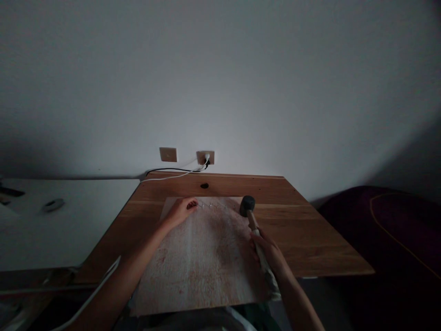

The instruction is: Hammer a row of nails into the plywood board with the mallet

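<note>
A pale, worn wooden board [206, 257] lies over the front of the wooden desk. Near its far edge several thin shiny nails [210, 205] stand in a row, small and dim in this light. My left hand [179, 211] rests at the left end of that row, thumb and finger pinched on what looks like another nail, mostly hidden by the fingertips. My right hand [268, 252] is wrapped round the light handle of a mallet [247, 205]. The dark mallet head is raised by the board's far right corner, to the right of the nails.
Behind the board runs the brown desk [296, 230], with a cable hole [204, 185] near the wall. Cables [172, 176] lead to a wall socket [206, 157]. A white table [89, 220] with a tape roll [53, 205] adjoins at left. Something dark and rounded [389, 230] stands at right.
</note>
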Demonstrator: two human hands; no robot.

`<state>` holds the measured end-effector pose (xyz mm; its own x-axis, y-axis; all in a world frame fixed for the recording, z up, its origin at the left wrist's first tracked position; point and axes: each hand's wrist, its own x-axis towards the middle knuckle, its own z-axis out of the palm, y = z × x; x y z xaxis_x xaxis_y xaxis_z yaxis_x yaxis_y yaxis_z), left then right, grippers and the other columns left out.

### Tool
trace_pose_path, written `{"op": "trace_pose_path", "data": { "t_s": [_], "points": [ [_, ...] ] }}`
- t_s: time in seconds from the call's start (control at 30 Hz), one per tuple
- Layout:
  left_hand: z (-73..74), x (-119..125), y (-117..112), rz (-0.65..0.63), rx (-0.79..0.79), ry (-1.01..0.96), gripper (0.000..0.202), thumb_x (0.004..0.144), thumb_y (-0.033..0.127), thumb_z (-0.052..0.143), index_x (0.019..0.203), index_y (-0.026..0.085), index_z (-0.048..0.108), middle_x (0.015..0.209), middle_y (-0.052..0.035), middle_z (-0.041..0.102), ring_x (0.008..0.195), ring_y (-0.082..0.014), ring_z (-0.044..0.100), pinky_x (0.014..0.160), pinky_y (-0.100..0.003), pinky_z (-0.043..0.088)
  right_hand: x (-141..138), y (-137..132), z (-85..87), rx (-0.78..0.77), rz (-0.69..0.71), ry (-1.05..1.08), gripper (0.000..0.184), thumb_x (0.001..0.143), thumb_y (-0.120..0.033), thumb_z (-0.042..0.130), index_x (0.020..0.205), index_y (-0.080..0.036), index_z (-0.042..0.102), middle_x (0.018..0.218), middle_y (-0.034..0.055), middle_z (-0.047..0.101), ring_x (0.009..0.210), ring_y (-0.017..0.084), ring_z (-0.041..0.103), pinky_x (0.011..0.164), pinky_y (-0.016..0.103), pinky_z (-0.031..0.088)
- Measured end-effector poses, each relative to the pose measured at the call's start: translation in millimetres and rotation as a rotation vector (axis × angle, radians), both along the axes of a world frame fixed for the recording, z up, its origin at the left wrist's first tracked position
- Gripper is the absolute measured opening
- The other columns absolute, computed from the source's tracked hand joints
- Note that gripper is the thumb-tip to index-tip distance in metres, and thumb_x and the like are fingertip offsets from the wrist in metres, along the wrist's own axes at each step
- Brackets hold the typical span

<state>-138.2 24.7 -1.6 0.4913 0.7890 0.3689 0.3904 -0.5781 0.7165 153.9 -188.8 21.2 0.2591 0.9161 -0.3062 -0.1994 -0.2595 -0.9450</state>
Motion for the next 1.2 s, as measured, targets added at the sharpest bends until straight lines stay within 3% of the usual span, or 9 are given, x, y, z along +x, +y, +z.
{"op": "trace_pose_path", "data": {
  "t_s": [0.2,0.33,0.47,0.53,0.6,0.67,0.8,1.0,1.2],
  "points": [
    [-1.1,1.2,6.5,-0.035,-0.038,-0.027,0.005,0.085,0.022,0.073,0.089,0.019,0.076,0.084,-0.0022,0.079,0.08,-0.0186,0.073,0.077,-0.028,0.055,-3.9,-6.8,17.1,0.007,0.035,0.196,0.052,0.074,-0.041,0.078,0.118,-0.024,0.057,0.064,-0.0086,0.057,0.04,0.007,0.045,0.036,0.017,0.036],
    [-2.8,0.6,6.1,-0.035,-0.022,-0.049,0.004,0.086,0.021,0.073,0.088,0.019,0.076,0.085,-0.0029,0.079,0.08,-0.0188,0.073,0.079,-0.029,0.055,0.6,-5.0,17.9,-0.036,0.06,0.161,0.057,0.067,-0.04,0.082,0.115,-0.023,0.056,0.06,-0.0108,0.05,0.038,0.005,0.033,0.033,0.015,0.025],
    [-2.4,0.1,3.8,-0.038,-0.014,-0.043,0.013,0.088,0.015,0.069,0.096,0.02,0.077,0.087,-0.0026,0.079,0.081,-0.018,0.073,0.08,-0.028,0.056,3.8,-1.9,36.6,0.036,0.088,0.089,0.067,0.066,-0.043,0.089,0.121,-0.022,0.056,0.059,-0.0129,0.045,0.037,0.004,0.027,0.032,0.015,0.021],
    [-2.0,0.4,2.7,-0.024,-0.024,-0.039,0.021,0.085,0.012,0.069,0.104,0.019,0.077,0.089,-0.0026,0.079,0.079,-0.0174,0.072,0.076,-0.027,0.055,-0.2,-3.9,51.4,0.154,0.091,0.075,0.066,0.079,-0.05,0.085,0.132,-0.023,0.056,0.065,-0.0101,0.049,0.039,0.005,0.033,0.033,0.016,0.025],
    [-1.6,0.6,1.6,0.009,-0.019,-0.031,0.027,0.082,0.011,0.072,0.107,0.019,0.075,0.09,-0.0027,0.078,0.077,-0.0174,0.071,0.073,-0.027,0.054,-7.1,-5.5,63.9,0.252,0.087,0.042,0.062,0.087,-0.058,0.078,0.134,-0.025,0.056,0.083,-0.0018,0.062,0.05,0.009,0.053,0.036,0.017,0.033],
    [-0.9,0.6,0.6,0.054,0.007,-0.023,0.025,0.08,0.013,0.076,0.104,0.019,0.075,0.091,-0.0032,0.077,0.079,-0.0183,0.07,0.074,-0.027,0.053,-14.1,-4.2,70.8,0.273,0.084,-0.038,0.06,0.086,-0.066,0.076,0.125,-0.024,0.058,0.085,-0.0003,0.065,0.053,0.011,0.058,0.038,0.02,0.039],
    [0.5,-0.8,-0.7,0.079,0.044,0.012,0.01,0.082,0.02,0.08,0.09,0.019,0.074,0.087,-0.0031,0.074,0.08,-0.0195,0.068,0.075,-0.028,0.051,-20.4,4.2,75.1,0.247,-0.007,-0.263,0.056,0.078,-0.07,0.08,0.094,-0.022,0.055,0.054,-0.0125,0.041,0.039,0.005,0.032,0.035,0.018,0.029],
    [1.1,-2.3,-0.1,0.031,0.029,-0.005,0.004,0.086,0.017,0.072,0.086,0.019,0.076,0.086,-0.0043,0.074,0.08,-0.0205,0.07,0.077,-0.031,0.054,-30.4,13.5,82.9,0.242,0.172,-0.33,0.058,0.082,-0.068,0.074,0.111,-0.02,0.059,0.053,-0.011,0.047,0.038,0.01,0.043,0.036,0.02,0.034],
    [4.6,-3.1,-4.1,0.002,0.019,-0.004,0.009,0.087,0.024,0.075,0.093,0.02,0.08,0.092,-0.0058,0.076,0.084,-0.022,0.07,0.08,-0.033,0.054,-61.1,17.1,59.0,0.173,0.468,-0.237,0.052,0.091,-0.074,0.063,0.1,-0.023,0.054,0.061,-0.0102,0.051,0.039,0.01,0.053,0.038,0.022,0.043]
  ]
}}
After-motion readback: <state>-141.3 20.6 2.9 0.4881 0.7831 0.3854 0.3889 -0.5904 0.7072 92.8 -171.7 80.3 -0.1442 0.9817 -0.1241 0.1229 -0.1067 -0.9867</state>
